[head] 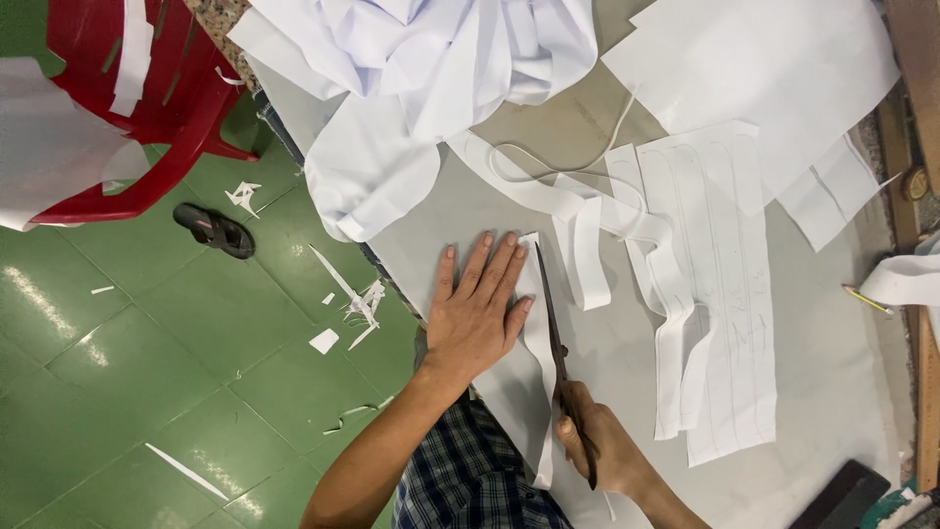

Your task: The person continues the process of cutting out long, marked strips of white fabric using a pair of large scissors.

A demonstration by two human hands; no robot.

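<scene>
Left hand lies flat, fingers spread, on a white fabric strip at centre frame. Right hand grips dark scissors, apparently cutting the strip on the table.

- The left hand lies flat on a fabric strip on the surface.
- The scissors sit just right of it, in the right hand.
- Marked fabric lies further right; a chair stands on the floor, left.
</scene>
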